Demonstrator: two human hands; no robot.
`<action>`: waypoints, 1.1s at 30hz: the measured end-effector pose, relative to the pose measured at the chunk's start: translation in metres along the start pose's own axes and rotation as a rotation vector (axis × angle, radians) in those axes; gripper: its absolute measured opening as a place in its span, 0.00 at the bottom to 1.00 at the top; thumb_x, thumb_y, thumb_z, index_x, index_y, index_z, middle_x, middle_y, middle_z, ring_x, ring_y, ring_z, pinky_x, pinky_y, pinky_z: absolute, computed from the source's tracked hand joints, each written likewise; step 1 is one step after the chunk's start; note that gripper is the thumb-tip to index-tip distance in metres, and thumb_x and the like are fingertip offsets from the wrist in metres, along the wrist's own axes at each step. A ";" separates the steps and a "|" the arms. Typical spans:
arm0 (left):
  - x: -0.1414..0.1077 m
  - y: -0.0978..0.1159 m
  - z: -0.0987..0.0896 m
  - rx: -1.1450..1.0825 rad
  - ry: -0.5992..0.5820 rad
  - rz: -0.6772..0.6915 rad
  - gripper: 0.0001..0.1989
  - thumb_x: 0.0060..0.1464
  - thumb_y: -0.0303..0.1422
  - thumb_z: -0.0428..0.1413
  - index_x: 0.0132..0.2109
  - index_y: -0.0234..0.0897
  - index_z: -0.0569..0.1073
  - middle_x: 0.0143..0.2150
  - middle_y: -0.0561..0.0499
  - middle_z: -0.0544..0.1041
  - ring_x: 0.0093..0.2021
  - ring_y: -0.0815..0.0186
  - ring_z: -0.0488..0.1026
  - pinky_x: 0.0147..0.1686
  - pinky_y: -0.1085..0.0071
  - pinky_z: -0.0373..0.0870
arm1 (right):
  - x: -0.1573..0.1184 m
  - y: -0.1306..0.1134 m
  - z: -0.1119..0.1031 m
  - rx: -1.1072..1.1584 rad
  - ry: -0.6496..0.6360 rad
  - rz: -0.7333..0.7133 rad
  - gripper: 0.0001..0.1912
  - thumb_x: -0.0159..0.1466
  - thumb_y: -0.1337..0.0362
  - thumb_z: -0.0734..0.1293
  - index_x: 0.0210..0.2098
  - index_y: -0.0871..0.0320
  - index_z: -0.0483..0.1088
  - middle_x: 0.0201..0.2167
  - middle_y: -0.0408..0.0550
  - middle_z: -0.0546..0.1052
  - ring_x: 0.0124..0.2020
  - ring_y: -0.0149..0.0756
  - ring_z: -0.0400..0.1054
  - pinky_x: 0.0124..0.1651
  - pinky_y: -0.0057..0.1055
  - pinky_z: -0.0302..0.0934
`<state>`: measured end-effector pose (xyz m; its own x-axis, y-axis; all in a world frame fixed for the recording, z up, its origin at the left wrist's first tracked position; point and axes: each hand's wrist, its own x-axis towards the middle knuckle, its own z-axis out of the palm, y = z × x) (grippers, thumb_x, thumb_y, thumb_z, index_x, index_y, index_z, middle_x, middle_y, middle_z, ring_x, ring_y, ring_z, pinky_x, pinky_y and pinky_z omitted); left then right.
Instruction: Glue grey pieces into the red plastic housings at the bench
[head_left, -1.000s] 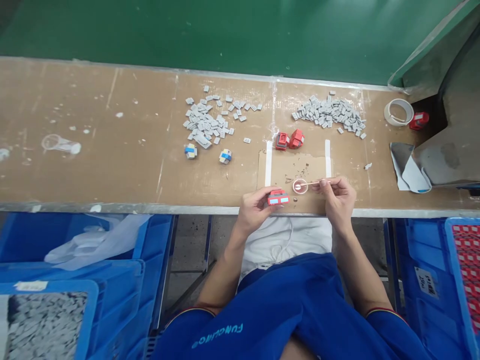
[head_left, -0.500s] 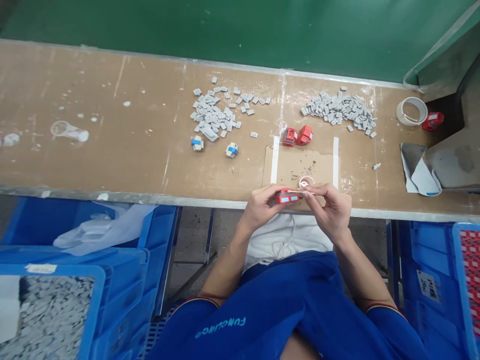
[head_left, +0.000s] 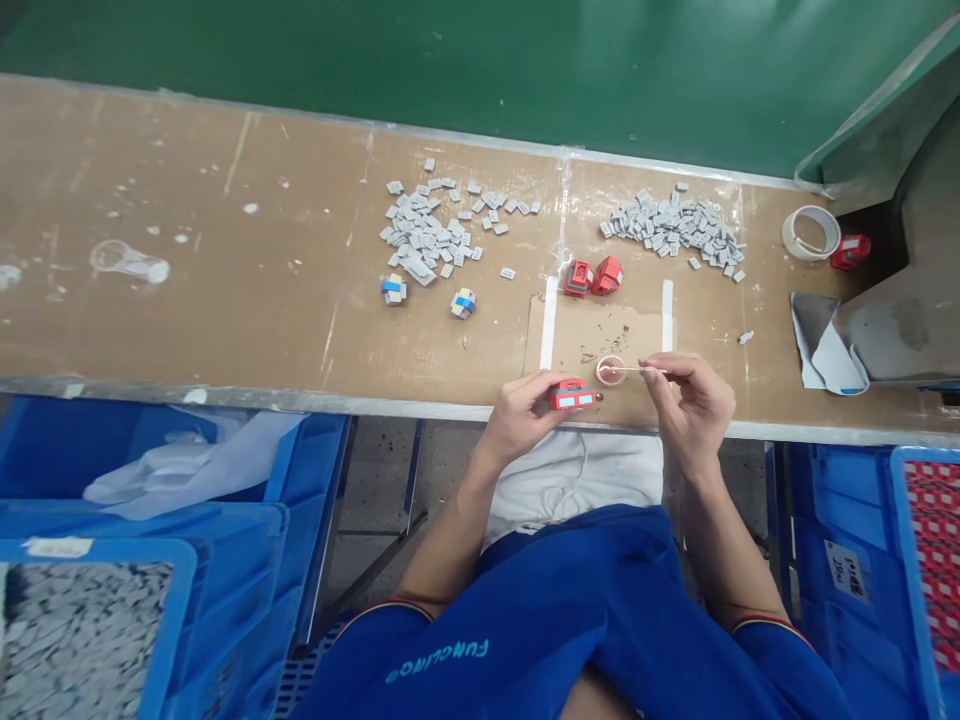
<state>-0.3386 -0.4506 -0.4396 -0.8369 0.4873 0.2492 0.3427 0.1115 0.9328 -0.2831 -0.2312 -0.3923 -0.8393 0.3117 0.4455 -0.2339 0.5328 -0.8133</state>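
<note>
My left grip (head_left: 517, 420) clamps the red block (head_left: 571, 398); my right grip (head_left: 694, 405) pinches the swab (head_left: 634, 369), lying leftward, tip inside the dish (head_left: 610, 370).

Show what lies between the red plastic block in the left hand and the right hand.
The head view shows a small round translucent dish, with a thin white-tipped swab running into it from the right hand.
</note>
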 end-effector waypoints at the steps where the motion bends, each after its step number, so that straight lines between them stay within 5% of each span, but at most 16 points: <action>1: 0.000 0.000 0.000 -0.004 -0.001 0.000 0.12 0.62 0.35 0.65 0.51 0.36 0.80 0.43 0.45 0.86 0.41 0.64 0.83 0.39 0.73 0.76 | 0.000 0.004 0.000 -0.033 -0.002 -0.001 0.04 0.70 0.62 0.72 0.37 0.53 0.78 0.35 0.47 0.83 0.38 0.39 0.79 0.37 0.35 0.73; 4: 0.001 0.002 -0.001 -0.008 -0.001 -0.004 0.13 0.61 0.37 0.66 0.51 0.36 0.80 0.43 0.46 0.86 0.41 0.64 0.83 0.40 0.73 0.76 | -0.004 0.013 0.004 -0.110 -0.095 -0.021 0.06 0.72 0.60 0.70 0.38 0.53 0.78 0.36 0.49 0.82 0.38 0.39 0.77 0.36 0.35 0.72; 9: 0.001 0.002 -0.002 -0.016 0.004 -0.001 0.13 0.62 0.36 0.66 0.51 0.36 0.81 0.42 0.46 0.86 0.39 0.64 0.82 0.39 0.73 0.76 | 0.011 0.026 -0.006 -0.196 -0.231 -0.083 0.16 0.74 0.53 0.66 0.55 0.53 0.75 0.50 0.56 0.80 0.47 0.44 0.78 0.44 0.41 0.75; 13: 0.001 0.001 -0.003 -0.024 0.003 0.030 0.14 0.63 0.37 0.65 0.52 0.36 0.81 0.44 0.44 0.86 0.41 0.63 0.83 0.42 0.71 0.78 | 0.071 0.064 -0.027 -0.464 -0.129 0.004 0.13 0.74 0.57 0.63 0.49 0.56 0.76 0.45 0.55 0.80 0.39 0.42 0.76 0.43 0.39 0.74; 19: 0.000 -0.005 -0.004 -0.049 -0.003 0.087 0.17 0.65 0.34 0.63 0.58 0.37 0.80 0.50 0.41 0.86 0.49 0.59 0.84 0.50 0.66 0.79 | 0.150 0.116 -0.031 -0.830 -0.266 0.124 0.10 0.67 0.66 0.65 0.45 0.58 0.78 0.47 0.61 0.79 0.49 0.53 0.74 0.57 0.49 0.69; 26: -0.002 -0.005 -0.003 -0.071 0.025 0.086 0.17 0.64 0.34 0.64 0.59 0.37 0.80 0.47 0.42 0.86 0.45 0.61 0.84 0.46 0.68 0.80 | 0.163 0.117 -0.032 -0.853 -0.398 -0.011 0.15 0.69 0.64 0.61 0.50 0.59 0.77 0.51 0.61 0.77 0.50 0.54 0.72 0.56 0.46 0.67; 33: -0.002 -0.006 -0.003 -0.087 0.027 0.068 0.18 0.63 0.33 0.65 0.59 0.36 0.80 0.47 0.42 0.86 0.44 0.62 0.84 0.46 0.68 0.79 | 0.174 0.127 -0.024 -0.978 -0.478 -0.128 0.16 0.72 0.65 0.56 0.44 0.58 0.75 0.47 0.61 0.79 0.49 0.52 0.70 0.52 0.43 0.65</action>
<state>-0.3406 -0.4546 -0.4447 -0.8245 0.4676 0.3187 0.3620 0.0029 0.9322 -0.4472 -0.0900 -0.4092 -0.9897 -0.0151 0.1424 -0.0194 0.9994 -0.0283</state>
